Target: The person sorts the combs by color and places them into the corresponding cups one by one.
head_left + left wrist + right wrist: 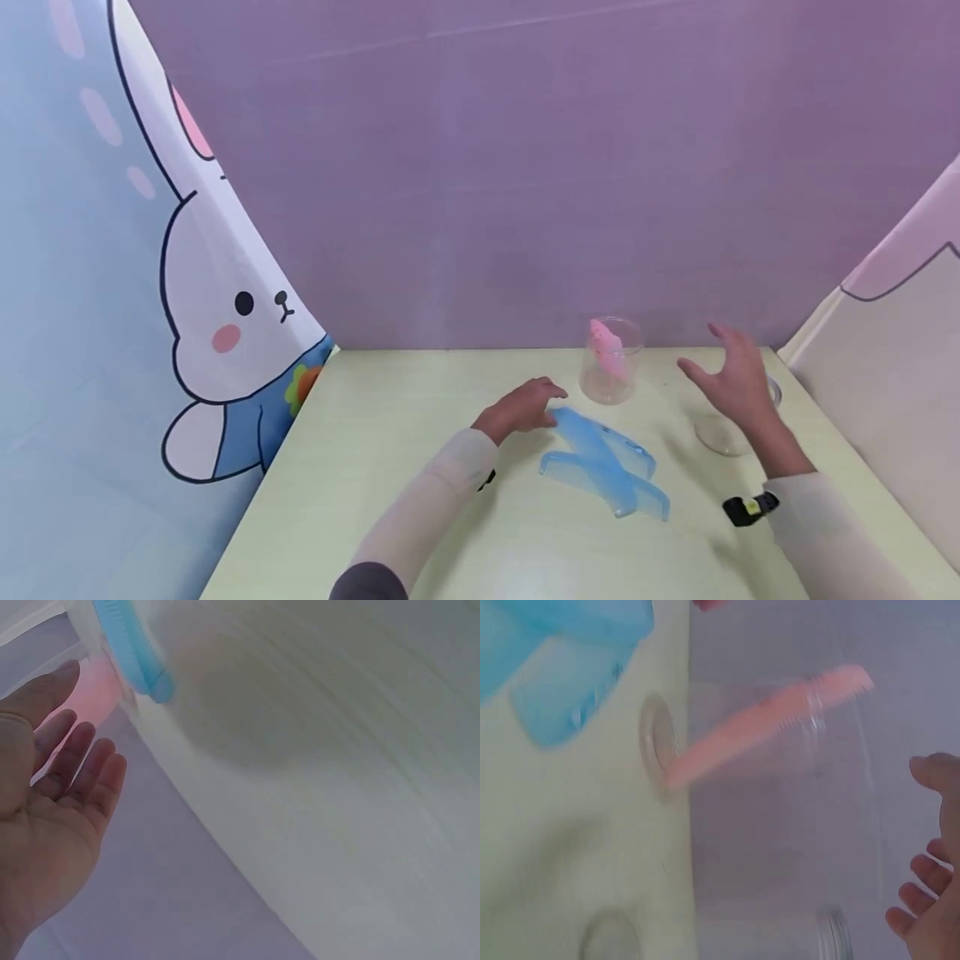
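Observation:
Several light blue combs [600, 458] lie crossed over one another on the table. At their upper left end is my left hand [521, 408], its fingers relaxed and nothing held. The left wrist view shows that hand [56, 780] with its palm turned up to the camera and a blue comb [135, 652] beyond the fingertips. A pink comb [609, 350] leans inside a clear cup [603, 387] behind the blue combs. My right hand [735, 379] is raised to the right of the cup, thumb and fingers spread apart and holding nothing.
A second clear container [716, 435] stands at the right, partly hidden behind my right hand. The pale table [390, 400] meets a purple backdrop [480, 208] at its far edge. Printed cloths, one with a rabbit [217, 275], hang at both sides.

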`<state>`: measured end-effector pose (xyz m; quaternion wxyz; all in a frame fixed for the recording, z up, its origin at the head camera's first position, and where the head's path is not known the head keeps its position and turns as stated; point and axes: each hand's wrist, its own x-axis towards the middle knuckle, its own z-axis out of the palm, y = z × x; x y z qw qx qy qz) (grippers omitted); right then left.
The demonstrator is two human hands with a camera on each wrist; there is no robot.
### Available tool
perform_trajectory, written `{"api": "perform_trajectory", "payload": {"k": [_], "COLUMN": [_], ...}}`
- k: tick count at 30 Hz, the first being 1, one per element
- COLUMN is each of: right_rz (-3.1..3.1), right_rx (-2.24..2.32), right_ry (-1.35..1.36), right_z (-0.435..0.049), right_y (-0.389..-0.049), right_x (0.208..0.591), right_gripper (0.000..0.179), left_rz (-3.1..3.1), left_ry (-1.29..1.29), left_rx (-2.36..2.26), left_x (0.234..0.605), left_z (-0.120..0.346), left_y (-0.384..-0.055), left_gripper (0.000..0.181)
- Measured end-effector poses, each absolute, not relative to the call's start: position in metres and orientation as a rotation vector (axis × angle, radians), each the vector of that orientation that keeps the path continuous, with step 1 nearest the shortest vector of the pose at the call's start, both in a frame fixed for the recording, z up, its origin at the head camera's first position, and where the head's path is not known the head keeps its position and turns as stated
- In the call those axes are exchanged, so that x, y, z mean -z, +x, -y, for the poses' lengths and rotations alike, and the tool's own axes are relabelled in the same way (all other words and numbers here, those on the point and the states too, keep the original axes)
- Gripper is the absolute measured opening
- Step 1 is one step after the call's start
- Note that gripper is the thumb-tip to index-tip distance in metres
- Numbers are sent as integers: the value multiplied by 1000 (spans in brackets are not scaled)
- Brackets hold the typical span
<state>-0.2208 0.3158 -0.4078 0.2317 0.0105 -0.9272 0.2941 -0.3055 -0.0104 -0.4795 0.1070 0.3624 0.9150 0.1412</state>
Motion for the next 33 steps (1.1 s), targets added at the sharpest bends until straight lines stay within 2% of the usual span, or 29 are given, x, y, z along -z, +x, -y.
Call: {"api": "perform_trajectory", "payload": {"k": [8, 17, 24, 33], "right_rz": [2547, 2523, 2480, 2498], "right_rx": [-871, -988, -1086, -1093], "right_ry": [120, 125, 109, 71], "right_z": [-373, -414, -424, -421], "right_y": [-198, -185, -181, -183], "right_x": [410, 450, 480, 486], "right_gripper": [82, 83, 78, 76], "left_rz": [-2669, -2658, -2651, -2641], "left_ry": [1018, 1024, 1108, 1127], "left_rx": [-410, -374, -256, -276], "left_x": [491, 500, 505, 511], "left_z": [-2, -8, -10, -14], "left_y": [-307, -308, -310, -314], "left_gripper": [57, 60, 63, 66]}}
